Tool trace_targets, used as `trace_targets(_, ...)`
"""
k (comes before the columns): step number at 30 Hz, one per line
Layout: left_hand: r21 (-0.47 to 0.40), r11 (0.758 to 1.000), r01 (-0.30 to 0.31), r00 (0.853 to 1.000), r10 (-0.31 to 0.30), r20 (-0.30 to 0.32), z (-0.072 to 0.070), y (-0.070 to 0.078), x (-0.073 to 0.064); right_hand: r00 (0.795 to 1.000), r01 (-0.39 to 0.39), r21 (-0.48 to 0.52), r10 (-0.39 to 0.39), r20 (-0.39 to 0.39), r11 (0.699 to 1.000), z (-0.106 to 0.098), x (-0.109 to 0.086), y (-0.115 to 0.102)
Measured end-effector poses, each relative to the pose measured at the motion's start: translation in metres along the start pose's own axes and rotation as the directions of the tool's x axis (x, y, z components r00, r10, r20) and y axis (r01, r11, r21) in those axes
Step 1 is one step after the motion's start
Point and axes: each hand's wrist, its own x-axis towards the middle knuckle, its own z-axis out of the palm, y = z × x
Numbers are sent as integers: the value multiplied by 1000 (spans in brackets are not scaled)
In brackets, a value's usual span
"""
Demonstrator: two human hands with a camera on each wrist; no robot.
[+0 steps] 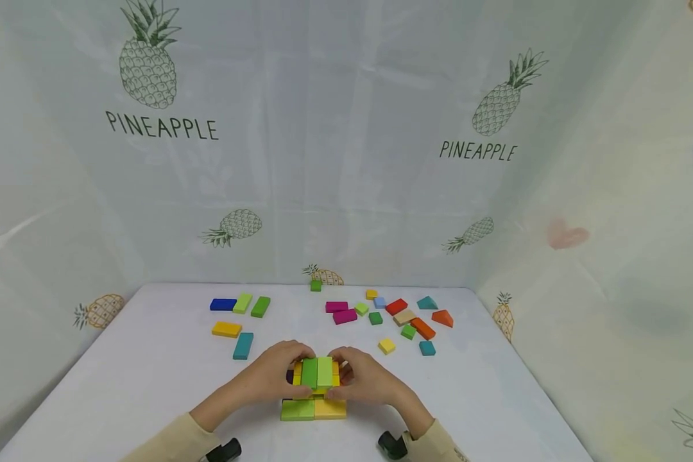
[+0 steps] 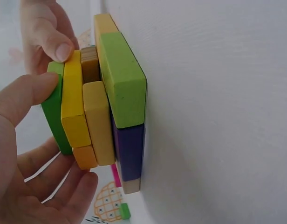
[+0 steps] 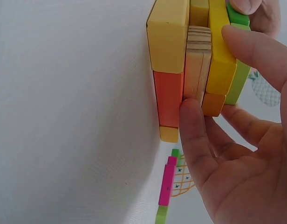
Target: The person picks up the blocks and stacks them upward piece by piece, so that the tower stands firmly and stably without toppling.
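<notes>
A layered stack of wooden blocks stands near the front of the table between both hands. On its top layer, a green block (image 1: 309,373) and a light green block (image 1: 325,371) lie side by side. My left hand (image 1: 273,374) grips the green block, thumb on the near end and fingers round the far end. From the other side my right hand (image 1: 372,380) holds the light green block likewise, its thumb also against the yellow block (image 3: 221,60) beneath. Lower down are a natural wood block (image 3: 195,70), a purple block (image 2: 129,151) and a red block (image 3: 168,99).
Behind the stack to the left lie several loose blocks, among them a blue block (image 1: 222,305) and a teal block (image 1: 243,346). More are scattered back right, including a magenta block (image 1: 344,316) and a yellow block (image 1: 387,346). A printed curtain (image 1: 335,160) hangs behind the table.
</notes>
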Motion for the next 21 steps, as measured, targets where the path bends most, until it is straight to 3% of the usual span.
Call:
trace_targets(9,-25,1000,13,1000,-13,1,2,-1,-1,1000,-3,-8,3,-1,1000,1,0,0)
trace_targets(21,12,1000,1,1000,-1,-2,3,0,1,1000,12,-7,-12,3,1000,0,-2,-3)
